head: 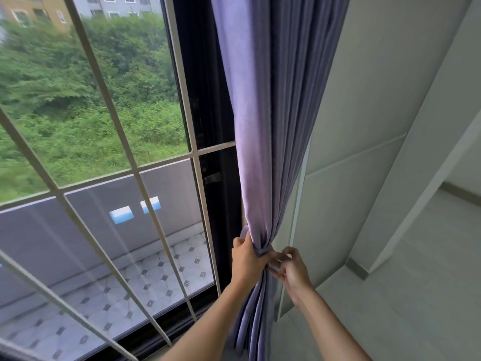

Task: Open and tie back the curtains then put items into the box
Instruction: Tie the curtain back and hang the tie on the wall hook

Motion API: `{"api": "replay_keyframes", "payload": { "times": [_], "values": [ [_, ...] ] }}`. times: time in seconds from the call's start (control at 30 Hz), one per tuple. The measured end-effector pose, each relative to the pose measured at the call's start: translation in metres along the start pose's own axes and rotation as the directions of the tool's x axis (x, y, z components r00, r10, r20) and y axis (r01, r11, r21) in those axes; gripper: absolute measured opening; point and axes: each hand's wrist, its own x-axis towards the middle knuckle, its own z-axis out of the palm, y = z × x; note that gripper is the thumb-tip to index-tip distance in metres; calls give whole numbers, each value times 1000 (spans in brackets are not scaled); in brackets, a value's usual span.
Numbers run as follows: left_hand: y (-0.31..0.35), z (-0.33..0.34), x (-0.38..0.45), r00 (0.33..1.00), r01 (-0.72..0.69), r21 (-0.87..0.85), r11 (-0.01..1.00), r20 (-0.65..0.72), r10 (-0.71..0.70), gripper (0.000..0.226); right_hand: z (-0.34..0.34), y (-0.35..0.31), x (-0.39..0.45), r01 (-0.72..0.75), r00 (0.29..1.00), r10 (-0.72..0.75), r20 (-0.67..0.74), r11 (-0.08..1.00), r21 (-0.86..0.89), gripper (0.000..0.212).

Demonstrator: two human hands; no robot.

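A purple curtain (270, 105) hangs gathered into a narrow bunch at the right side of the window. A tie-back band (263, 250) of the same purple cloth wraps the bunch at its pinched waist. My left hand (246, 259) grips the gathered cloth and the band from the left. My right hand (290, 268) is just to the right of the bunch, its fingers curled and pinching the band's end; what lies between the fingertips is too small to make out. No box is in view.
A large window (109, 142) with white bars fills the left, its dark frame (208, 126) beside the curtain. A pale wall (364, 126) stands close on the right, with light flooring (416, 295) below it.
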Motion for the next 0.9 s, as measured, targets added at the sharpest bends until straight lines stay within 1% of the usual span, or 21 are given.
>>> {"api": "replay_keyframes", "payload": {
  "times": [0.07,0.1,0.13,0.17,0.23,0.3,0.37,0.43,0.5,0.53,0.57,0.6,0.63,0.67,0.73,0.8,0.83,0.87,0.9],
  "values": [
    [1,-1,0,999,-19,9,1000,-26,19,29,-2,0,2,-27,1000,27,1,1000,-17,44],
    [2,-1,0,999,-8,11,1000,-40,8,29,-2,0,4,-38,999,38,12,999,-25,46],
    [4,1,-1,998,17,9,1000,-63,-16,34,-2,1,6,-46,999,47,24,998,-42,46],
    [6,2,-3,994,53,10,999,-92,-52,39,-1,1,8,-47,998,49,32,997,-62,46],
    [11,5,-6,984,103,32,994,-149,-97,40,1,-1,11,-53,998,57,36,993,-102,42],
    [13,6,-8,979,95,82,992,-188,-78,34,3,-3,14,-45,998,50,29,987,-155,32],
    [15,5,-10,978,64,141,988,-204,-34,36,4,-7,19,30,999,-40,-34,967,-254,24],
    [17,4,-12,977,58,165,984,-212,-22,45,6,-20,29,152,976,-196,-93,923,-353,15],
    [17,5,-12,977,63,172,983,-211,-26,50,11,-42,36,271,939,-334,-79,863,-427,7],
    [16,5,-11,979,59,183,981,-203,-21,48,16,-57,38,304,927,-372,-55,827,-472,3],
    [15,5,-10,982,53,198,979,-186,-16,44,21,-72,39,323,921,-389,-20,793,-517,7],
    [14,5,-8,986,47,212,976,-168,-10,38,25,-84,40,321,926,-377,11,772,-549,11],
    [12,4,-7,988,42,221,974,-151,-8,33,30,-92,44,309,939,-341,48,773,-554,15],
    [10,3,-5,991,36,228,973,-137,-4,28,33,-97,49,269,960,-267,86,786,-557,17],
    [8,0,-2,993,39,224,974,-120,-12,20,35,-99,57,149,984,-62,166,800,-581,21],
    [6,-3,0,993,43,219,975,-114,-18,14,33,-97,64,79,969,89,232,773,-629,36],
    [5,-4,1,994,43,219,975,-111,-19,12,32,-97,67,79,957,129,261,749,-658,41],
    [4,-5,2,994,39,223,974,-109,-15,11,33,-99,70,94,948,149,280,712,-696,35],
    [3,-6,3,994,36,229,973,-107,-12,11,34,-100,73,108,945,159,287,675,-730,22]
  ]
}}
